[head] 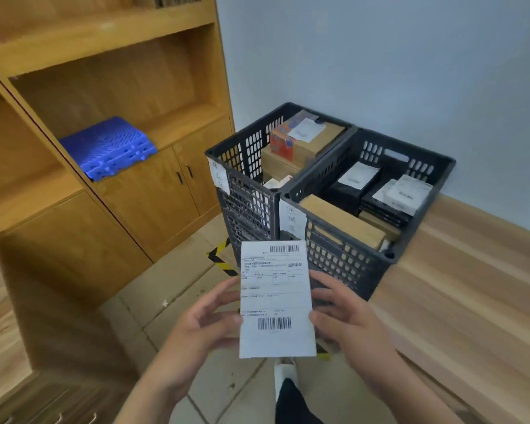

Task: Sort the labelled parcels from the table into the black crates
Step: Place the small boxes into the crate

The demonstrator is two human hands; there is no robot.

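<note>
I hold a flat parcel with a white shipping label [276, 298] facing me, low in the middle of the view. My left hand [210, 319] pinches its left edge and my right hand [343, 313] grips its right edge. Just beyond stand two black crates side by side. The left crate [242, 166] holds brown boxes and an orange packet with a label. The right crate [343, 255] holds a brown box and several black labelled bags. Each crate has a white handwritten tag on its near wall.
A wooden shelf unit [110, 87] with cupboard doors fills the left; a blue plastic grid [109, 146] lies on one shelf. A wooden surface [459, 289] runs along the right under the crates. Tiled floor with yellow-black tape [219, 258] lies below.
</note>
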